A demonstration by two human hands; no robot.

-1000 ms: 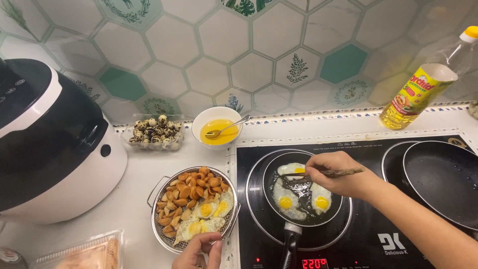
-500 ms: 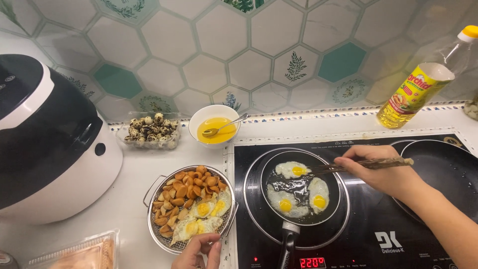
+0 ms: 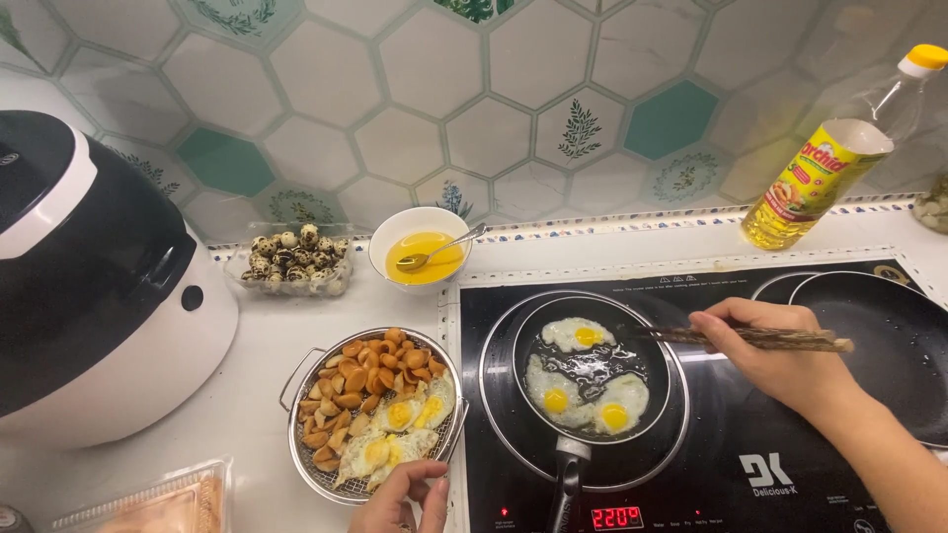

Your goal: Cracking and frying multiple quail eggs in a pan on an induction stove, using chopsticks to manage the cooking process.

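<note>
The right hand [image 3: 775, 360] is closed around a pair of dark chopsticks [image 3: 750, 339], tips over the right rim of the small black frying pan [image 3: 591, 367], where three small fried eggs [image 3: 583, 380] lie. The left hand [image 3: 403, 498], fingers curled, grips the near rim of the metal strainer basket [image 3: 367, 415] of sausage pieces and fried eggs, which sits on the worktop [image 3: 247, 395] just beside the hob's [image 3: 711, 464] left edge. Open hob surface lies below the right hand, and a second black pan [image 3: 879, 341] sits close on its right.

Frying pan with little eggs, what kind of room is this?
Most likely a home kitchen: the frying pan sits on an induction cooktop, a cooking oil bottle stands by a tiled wall, and the right hand holds chopsticks.
</note>
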